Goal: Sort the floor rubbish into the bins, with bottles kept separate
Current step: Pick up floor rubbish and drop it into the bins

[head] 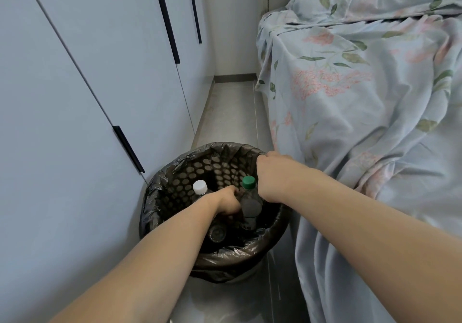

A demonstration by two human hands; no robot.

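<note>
From the head camera I look down into a round perforated bin lined with a dark plastic bag, standing on the grey floor between the pale wardrobe doors on my left and the bed on my right, where a floral sheet hangs over the edge and brushes the bin's right side.

My left hand reaches down inside the bin. Its fingers are curled downward out of my sight, bunched against the bottles, and I cannot tell from here whether they have hold of one or are only pressing among them.

My right hand is at the bin's far right rim. Its fingers are curled over the edge and pinch the bag liner there, the knuckles turned up toward me.

Inside the bin I see a clear bottle with a green cap standing upright just right of my left hand, its body touching the hand's side. A bottle with a white cap stands just left of that hand. Lower down, under my left wrist, a third bottle lies dark and hard to make out.
</note>
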